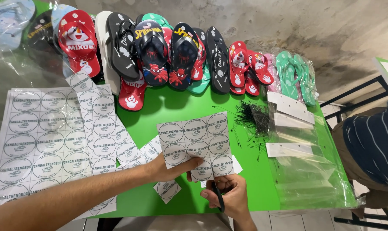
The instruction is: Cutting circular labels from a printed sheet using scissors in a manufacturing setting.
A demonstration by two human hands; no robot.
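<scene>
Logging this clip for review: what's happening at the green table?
A person is cutting round labels out of a printed sheet. The left hand holds a small piece of label sheet above the green table, while the right hand works black scissors at its lower edge. Cut label squares lie below, and larger uncut sheets sit at the left. Flip-flops line the far edge, with black tag fasteners and clear bags to the right. Another person's striped sleeve shows at right.

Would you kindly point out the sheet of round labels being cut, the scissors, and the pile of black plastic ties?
Label sheet [196, 139], head view, middle of the printed paper.
Scissors [220, 200], head view, black handle inside the right hand.
Black ties [254, 115], head view, centre of the pile.
</scene>
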